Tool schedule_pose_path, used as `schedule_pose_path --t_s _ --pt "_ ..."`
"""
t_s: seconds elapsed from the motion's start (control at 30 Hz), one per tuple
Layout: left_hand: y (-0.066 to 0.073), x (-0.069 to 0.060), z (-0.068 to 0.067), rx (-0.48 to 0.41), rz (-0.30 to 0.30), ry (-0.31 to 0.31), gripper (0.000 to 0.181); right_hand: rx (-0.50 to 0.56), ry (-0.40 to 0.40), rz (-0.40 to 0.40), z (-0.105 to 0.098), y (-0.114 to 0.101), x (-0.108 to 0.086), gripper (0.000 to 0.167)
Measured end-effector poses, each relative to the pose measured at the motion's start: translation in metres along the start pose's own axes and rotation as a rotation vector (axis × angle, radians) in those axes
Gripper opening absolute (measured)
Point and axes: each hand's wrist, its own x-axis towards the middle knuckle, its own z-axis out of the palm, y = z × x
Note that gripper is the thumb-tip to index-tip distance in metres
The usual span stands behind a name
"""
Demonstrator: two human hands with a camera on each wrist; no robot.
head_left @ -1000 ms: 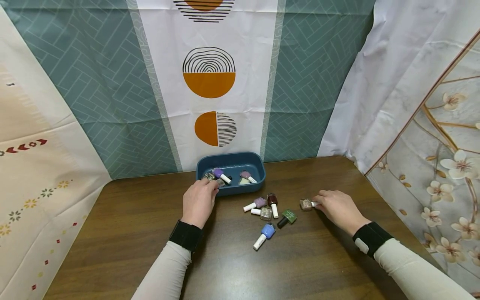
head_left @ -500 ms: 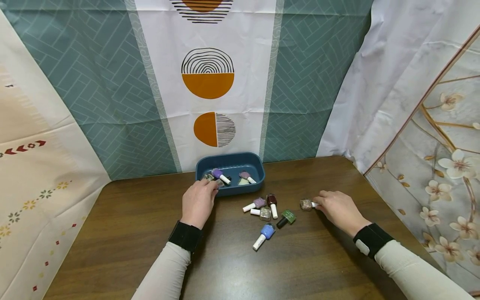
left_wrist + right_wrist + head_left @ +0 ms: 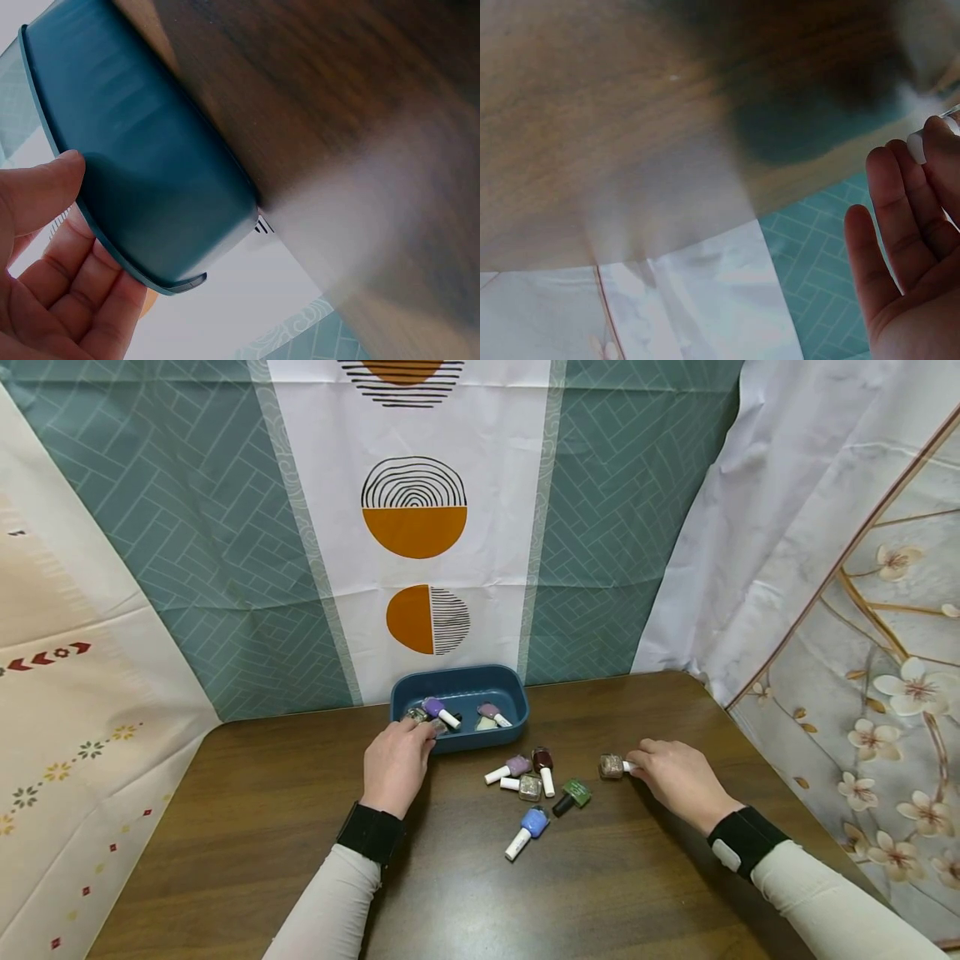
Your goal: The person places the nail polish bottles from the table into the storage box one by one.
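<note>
right hand [image 3: 671, 774] pinching that glitter polish [image 3: 611, 767] by the cap [image 3: 628, 767];
lying sideways, sticking out left; left hand [image 3: 396, 766] grips the tray [image 3: 480, 740] rim

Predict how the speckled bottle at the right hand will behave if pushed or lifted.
The speckled bottle likely won't bend: its shiny body looks hard. Its squarish shape suggests sliding more than rolling across the table. Lifted by the white cap that the right hand pinches, it may tip body-down; the body looks bulkier.

right hand [image 3: 913, 251] pinching white cap [image 3: 916, 148], brown tabletop [image 3: 592, 142]
</note>
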Motion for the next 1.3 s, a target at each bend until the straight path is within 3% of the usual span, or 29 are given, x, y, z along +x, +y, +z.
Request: schedule_pose_path --t_s 1.3 --pt "-0.001 -0.001 0.0 0.001 0.01 0.007 0.005 0.01 0.026 -0.004 -0.016 -0.019 0.026 0.016"
